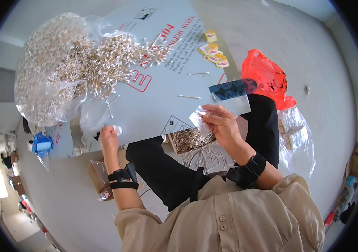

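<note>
My right hand (223,124) pinches a small clear plastic bag (198,119) over the table's near edge. My left hand (109,136) is closed at the same edge, farther left. A round white object (117,130) shows beside its fingers; whether they grip it is hard to see. Clear plastic bags (93,119) lie just beyond that hand. A large heap of cotton swabs (111,59) spills rightward out of a big clear bag (46,71). Single cotton swabs, one of them (189,97) beyond my right hand, lie on the grey-blue tabletop.
Small yellow-and-white packets (214,54) and a dark blue patterned strip (231,89) lie along the table's right side. A red plastic bag (265,77) and a clear-wrapped bundle (294,134) are at right. An open box of cotton swabs (189,140) stands below the near edge.
</note>
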`<state>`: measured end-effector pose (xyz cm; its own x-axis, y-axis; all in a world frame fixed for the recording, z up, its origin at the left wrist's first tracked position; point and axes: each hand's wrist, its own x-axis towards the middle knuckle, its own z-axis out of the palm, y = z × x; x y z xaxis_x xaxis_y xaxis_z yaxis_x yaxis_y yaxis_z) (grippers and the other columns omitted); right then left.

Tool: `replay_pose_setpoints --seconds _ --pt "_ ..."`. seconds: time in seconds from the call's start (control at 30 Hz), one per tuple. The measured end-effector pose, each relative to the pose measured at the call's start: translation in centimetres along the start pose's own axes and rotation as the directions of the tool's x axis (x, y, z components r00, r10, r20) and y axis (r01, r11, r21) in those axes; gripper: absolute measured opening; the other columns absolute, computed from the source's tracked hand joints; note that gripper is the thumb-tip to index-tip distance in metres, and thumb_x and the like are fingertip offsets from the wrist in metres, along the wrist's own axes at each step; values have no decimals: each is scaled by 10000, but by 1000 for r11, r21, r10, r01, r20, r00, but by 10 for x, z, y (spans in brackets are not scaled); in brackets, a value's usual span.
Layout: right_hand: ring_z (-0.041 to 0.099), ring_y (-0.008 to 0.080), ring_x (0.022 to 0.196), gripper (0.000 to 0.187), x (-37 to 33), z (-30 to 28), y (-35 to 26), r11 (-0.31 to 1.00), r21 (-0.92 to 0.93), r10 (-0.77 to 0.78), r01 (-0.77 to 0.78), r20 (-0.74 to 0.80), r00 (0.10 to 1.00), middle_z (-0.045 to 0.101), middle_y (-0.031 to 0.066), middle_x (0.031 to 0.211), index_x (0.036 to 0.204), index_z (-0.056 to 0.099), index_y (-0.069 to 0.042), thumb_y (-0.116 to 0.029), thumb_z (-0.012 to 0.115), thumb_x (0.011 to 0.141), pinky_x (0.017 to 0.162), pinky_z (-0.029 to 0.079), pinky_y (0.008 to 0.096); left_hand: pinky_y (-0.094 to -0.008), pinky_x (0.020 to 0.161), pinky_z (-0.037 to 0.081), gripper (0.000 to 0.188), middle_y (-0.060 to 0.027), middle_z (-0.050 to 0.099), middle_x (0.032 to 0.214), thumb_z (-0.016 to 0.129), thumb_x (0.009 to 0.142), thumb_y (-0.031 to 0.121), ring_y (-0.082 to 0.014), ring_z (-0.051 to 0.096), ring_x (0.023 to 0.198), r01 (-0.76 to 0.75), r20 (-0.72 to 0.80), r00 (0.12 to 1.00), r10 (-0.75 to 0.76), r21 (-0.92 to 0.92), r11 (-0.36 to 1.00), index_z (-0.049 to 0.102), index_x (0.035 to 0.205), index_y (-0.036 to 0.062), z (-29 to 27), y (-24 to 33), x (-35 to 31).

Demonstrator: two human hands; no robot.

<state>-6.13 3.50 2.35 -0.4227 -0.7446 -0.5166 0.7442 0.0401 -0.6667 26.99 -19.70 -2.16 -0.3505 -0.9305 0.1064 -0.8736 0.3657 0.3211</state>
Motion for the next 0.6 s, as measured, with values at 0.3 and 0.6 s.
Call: replay_pose_setpoints --seconds 0.3,0.6 --pt "655 125 794 282 -2 -21 -5 988 73 -124 133 -113 986 704 116 954 1101 612 -7 20 677 828 650 481 210 -237 525 364 211 32 524 648 634 913 184 -54 438 603 254 315 949 -11 -744 618 597 808 4 -12 225 -58" --pt "601 124 859 332 -4 -54 -10 942 167 -247 291 -244 938 663 87 1021 1125 578 2 22 683 811 734 467 220 -227 499 356 161 21 553 593 665 857 52 -39 441 548 141 261 956 137 -812 567 605 733 -31 49 319 -89"
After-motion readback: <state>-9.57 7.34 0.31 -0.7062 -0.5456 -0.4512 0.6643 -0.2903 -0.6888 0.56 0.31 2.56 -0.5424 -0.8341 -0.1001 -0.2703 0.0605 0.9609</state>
